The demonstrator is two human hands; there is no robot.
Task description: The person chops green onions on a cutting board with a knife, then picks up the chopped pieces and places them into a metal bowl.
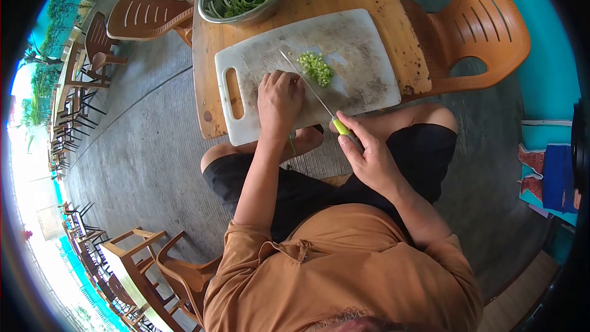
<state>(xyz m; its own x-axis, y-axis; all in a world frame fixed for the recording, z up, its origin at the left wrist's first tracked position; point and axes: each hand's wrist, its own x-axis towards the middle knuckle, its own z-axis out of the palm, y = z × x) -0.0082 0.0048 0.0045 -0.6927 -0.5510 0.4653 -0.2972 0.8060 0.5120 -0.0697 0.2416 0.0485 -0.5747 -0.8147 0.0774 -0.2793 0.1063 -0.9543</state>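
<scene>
My right hand (367, 157) is closed round the yellow-green and grey handle of a kitchen knife (316, 95). The blade lies slantwise over the white cutting board (375, 77), its tip pointing away and to the left. Just left of the blade, my left hand (279, 101) rests on the board with fingers curled and pressed together. A thin green stalk (292, 145) shows below that hand, past the board's near edge; its upper part is hidden under the hand. Right of the blade lies a small heap of chopped light-green pieces (316, 69).
A metal bowl (206, 9) of cut greens and pale slices stands behind the board on the wooden table (396, 37). Orange-brown chairs (491, 24) flank the table. My crossed legs are under its near edge. More chairs and tables line the left side.
</scene>
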